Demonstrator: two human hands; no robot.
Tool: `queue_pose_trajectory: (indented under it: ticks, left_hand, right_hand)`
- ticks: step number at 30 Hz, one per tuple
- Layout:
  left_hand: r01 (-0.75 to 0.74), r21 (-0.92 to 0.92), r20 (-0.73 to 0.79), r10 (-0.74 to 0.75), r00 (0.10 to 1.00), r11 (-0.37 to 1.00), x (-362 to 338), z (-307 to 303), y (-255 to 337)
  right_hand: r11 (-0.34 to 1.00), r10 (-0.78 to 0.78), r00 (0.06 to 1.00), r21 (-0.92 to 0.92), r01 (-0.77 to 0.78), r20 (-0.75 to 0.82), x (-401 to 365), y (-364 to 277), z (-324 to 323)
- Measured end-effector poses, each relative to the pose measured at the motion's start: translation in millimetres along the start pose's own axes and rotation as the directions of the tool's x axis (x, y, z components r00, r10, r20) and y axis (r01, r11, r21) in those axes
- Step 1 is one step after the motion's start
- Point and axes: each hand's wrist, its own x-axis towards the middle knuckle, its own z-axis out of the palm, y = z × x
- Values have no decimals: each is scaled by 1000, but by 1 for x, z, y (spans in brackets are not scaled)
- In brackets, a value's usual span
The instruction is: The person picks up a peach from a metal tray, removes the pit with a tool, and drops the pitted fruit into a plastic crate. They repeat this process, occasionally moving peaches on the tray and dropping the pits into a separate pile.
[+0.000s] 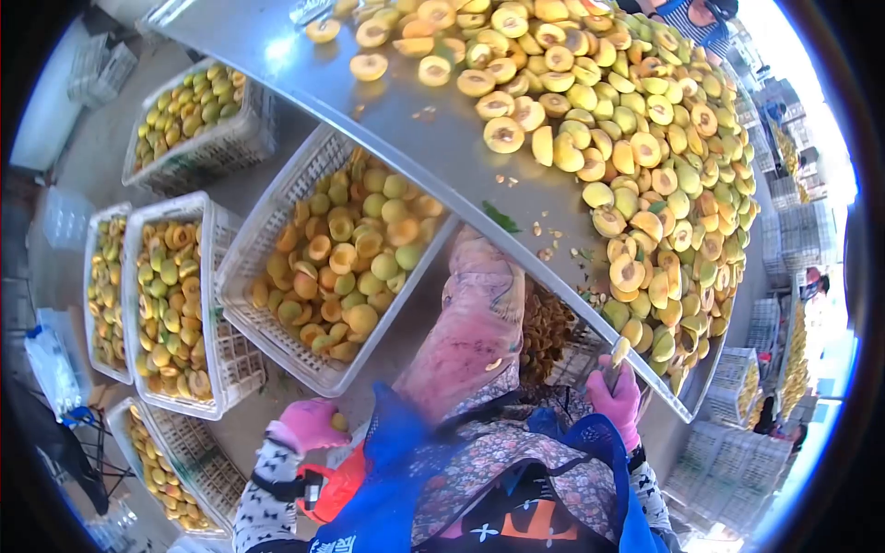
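Note:
My left hand [312, 424], in a pink glove, is closed around a small yellowish piece of apricot [340, 421] that shows at its fingertips, low and just in front of the crate of apricots [241, 318]. At the metal table's edge, my right hand [616, 401], also gloved in pink, pinches a pale yellow apricot piece [621, 348]. Something dark and greyish shows beside its fingers; I cannot make out what it is. On the metal table [433, 157] lies a large heap of halved apricots [636, 166], several with cut faces up.
More crates of apricots, such as a white crate [214, 313], stand on the floor at left. A pile of brown pits [546, 341] lies below the table's edge. Another person [693, 20] is across the table. Stacked crates [728, 470] stand at right.

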Motion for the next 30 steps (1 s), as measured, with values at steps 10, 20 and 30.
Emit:
queue_pose_trajectory:
  ticks: [10,20,30]
  left_hand:
    - [-512,156,-926,305,221,845,28,-213,219]
    - [-348,-218,-737,79,671,912,220,-237,329]
    - [-548,-797,-282,645,710,254,66,-43,336]
  right_hand:
    - [995,-65,998,80,63,19,14,22,-21]
    - [942,-326,936,-37,333,135,10,48,-47]
    - [895,-227,971,-377,238,73,-6,117,-48]
